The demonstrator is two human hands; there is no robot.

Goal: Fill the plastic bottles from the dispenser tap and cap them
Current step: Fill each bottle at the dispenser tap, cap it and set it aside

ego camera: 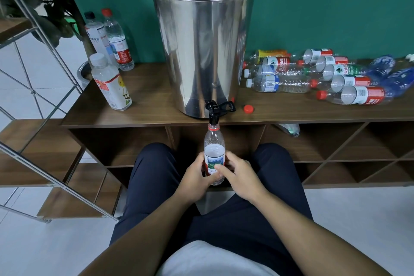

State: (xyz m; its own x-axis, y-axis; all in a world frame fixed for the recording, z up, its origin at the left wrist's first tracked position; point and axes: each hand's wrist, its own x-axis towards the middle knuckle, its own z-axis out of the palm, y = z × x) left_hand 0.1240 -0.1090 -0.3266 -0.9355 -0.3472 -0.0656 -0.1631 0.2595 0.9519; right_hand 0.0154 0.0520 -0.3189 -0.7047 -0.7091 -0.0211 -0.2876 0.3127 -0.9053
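Both hands are curled round a bottle (214, 154) — left hand (194, 177), right hand (240, 176) — held upright, uncapped, its mouth just under the tap (213, 113) of a steel dispenser (202, 51). A red cap (248, 109) lies beside it on the wooden shelf (152, 105); empty bottles (313, 76) lie rightward, against a green wall (324, 6) — the dispenser's top is cut off.

Both my forearms reach forward and converge between my knees. My left hand (194, 173) is curled inward, fingers wrapped in a grip. My right hand (238, 175) mirrors it, thumb laid across the front, fingers curled behind. Wrists level.
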